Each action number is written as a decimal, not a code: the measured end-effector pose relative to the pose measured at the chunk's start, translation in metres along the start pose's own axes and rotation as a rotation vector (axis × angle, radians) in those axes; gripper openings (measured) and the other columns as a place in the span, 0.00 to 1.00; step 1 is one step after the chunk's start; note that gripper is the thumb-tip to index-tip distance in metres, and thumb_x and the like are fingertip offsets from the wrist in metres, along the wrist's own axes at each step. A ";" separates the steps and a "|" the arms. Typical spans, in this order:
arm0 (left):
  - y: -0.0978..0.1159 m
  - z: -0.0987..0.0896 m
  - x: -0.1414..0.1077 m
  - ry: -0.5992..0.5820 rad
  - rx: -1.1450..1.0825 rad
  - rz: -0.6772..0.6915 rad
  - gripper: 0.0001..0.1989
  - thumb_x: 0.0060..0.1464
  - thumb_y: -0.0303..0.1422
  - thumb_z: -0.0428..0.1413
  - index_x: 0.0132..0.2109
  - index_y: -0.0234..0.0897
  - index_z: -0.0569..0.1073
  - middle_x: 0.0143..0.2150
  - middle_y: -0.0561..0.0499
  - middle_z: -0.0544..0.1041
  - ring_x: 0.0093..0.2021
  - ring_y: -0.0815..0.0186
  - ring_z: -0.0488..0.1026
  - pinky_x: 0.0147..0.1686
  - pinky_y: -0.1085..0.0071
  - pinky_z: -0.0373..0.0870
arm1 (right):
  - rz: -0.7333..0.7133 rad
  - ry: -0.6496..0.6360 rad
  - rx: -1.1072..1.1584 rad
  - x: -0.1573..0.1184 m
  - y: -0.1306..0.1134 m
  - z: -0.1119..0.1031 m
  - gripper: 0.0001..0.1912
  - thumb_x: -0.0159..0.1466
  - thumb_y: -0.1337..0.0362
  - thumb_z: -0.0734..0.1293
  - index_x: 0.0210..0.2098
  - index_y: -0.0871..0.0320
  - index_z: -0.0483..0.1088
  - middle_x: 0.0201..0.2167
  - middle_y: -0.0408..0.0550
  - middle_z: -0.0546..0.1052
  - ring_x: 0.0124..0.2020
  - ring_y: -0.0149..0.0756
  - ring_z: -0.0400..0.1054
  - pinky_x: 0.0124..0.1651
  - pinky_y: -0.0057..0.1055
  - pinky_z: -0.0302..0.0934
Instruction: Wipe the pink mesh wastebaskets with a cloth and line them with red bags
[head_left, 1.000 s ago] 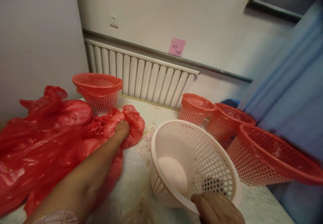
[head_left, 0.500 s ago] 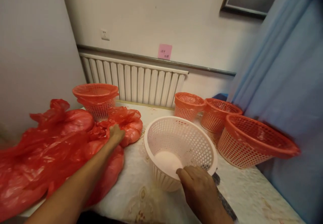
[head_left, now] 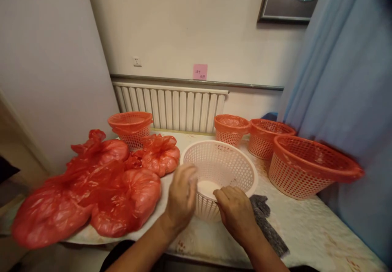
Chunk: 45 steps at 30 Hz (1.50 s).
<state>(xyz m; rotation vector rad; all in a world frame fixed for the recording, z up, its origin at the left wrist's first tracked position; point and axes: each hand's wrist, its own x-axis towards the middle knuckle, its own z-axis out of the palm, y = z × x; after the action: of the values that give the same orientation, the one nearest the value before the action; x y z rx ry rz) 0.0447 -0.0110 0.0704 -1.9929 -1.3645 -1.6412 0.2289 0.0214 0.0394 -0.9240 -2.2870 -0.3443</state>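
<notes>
In the head view, an unlined white plastic basket (head_left: 219, 174) with perforated sides stands upright on the table. My right hand (head_left: 235, 206) grips its near rim, thumb on the inner side. Beside the left part of the rim is my left hand (head_left: 183, 192), fingers raised and slightly bent, slightly smeared by motion; nothing shows in it. Whether it touches the rim I cannot tell. Several full, knotted red plastic bags (head_left: 134, 198) lie to the left of my left hand. A dark grey cloth (head_left: 268, 225) lies by my right forearm, partly hidden.
Baskets lined with red bags stand at the right, the biggest basket (head_left: 306, 174) nearest. Another lined basket (head_left: 131, 135) is at the back left. Behind the table (head_left: 330, 227) are a radiator (head_left: 171, 108) and a wall; a blue curtain (head_left: 343, 84) hangs on the right.
My left hand has left the red bags and moved right to the white basket's rim. My right hand stays on the near rim. The camera view has shifted, showing more on the left.
</notes>
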 end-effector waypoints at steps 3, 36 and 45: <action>0.027 0.016 -0.015 -0.291 -0.043 0.110 0.14 0.62 0.28 0.47 0.54 0.39 0.64 0.47 0.45 0.74 0.48 0.60 0.71 0.47 0.61 0.69 | -0.048 0.064 0.125 -0.007 0.003 0.001 0.08 0.64 0.71 0.58 0.32 0.58 0.68 0.28 0.47 0.71 0.33 0.37 0.63 0.38 0.34 0.53; 0.037 0.031 -0.031 -0.205 0.317 -0.190 0.11 0.54 0.23 0.48 0.25 0.38 0.66 0.27 0.51 0.71 0.34 0.62 0.65 0.38 0.66 0.56 | 0.679 0.011 0.365 -0.195 0.153 0.142 0.26 0.57 0.62 0.54 0.49 0.64 0.71 0.50 0.54 0.74 0.53 0.44 0.67 0.60 0.40 0.57; 0.021 0.037 -0.067 -0.157 -0.184 -0.742 0.12 0.56 0.38 0.47 0.27 0.39 0.65 0.24 0.56 0.66 0.28 0.65 0.65 0.29 0.72 0.59 | 1.291 0.305 0.410 -0.195 0.167 0.064 0.30 0.53 0.52 0.59 0.51 0.57 0.70 0.46 0.54 0.76 0.48 0.54 0.69 0.54 0.47 0.60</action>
<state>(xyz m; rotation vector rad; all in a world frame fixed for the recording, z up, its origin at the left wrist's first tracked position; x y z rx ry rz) 0.0884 -0.0312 0.0074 -1.8475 -2.2833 -1.9698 0.4219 0.0675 -0.1353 -1.7052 -1.0572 0.4924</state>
